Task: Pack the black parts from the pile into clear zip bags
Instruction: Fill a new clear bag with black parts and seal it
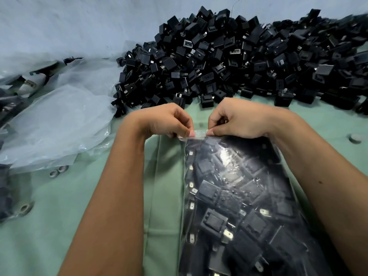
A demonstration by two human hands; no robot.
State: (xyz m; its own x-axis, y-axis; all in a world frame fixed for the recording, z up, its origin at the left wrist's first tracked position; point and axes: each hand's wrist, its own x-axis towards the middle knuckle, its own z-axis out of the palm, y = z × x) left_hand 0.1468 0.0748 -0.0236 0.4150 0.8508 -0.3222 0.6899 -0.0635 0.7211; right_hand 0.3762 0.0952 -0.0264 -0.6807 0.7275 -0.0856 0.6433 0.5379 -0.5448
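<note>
Together, both hands, left hand (169,121) and right hand (237,119), pinched the top edge of a filled zip bag (239,196); the pile of black parts (229,60) lay just beyond them.

1. The pile of parts (229,62) is black throughout, flecked with small silver-grey metal tabs.
2. The zip bag (239,196) is clear, with a white glare patch near its top; the parts inside it show dark charcoal, their metal tabs pale silver to cream.
3. The table (89,226) is covered in plain pale mint-green cloth, with no pattern.
4. The loose plastic sheeting (55,124) on the left is translucent, milky blue-white.
5. The wall (79,22) behind is pale bluish grey, mottled with faint darker marks.
6. The small rings (58,170) on the cloth are light grey.
7. Under the sheeting at far left, a white item (29,84) carries dark markings.
</note>
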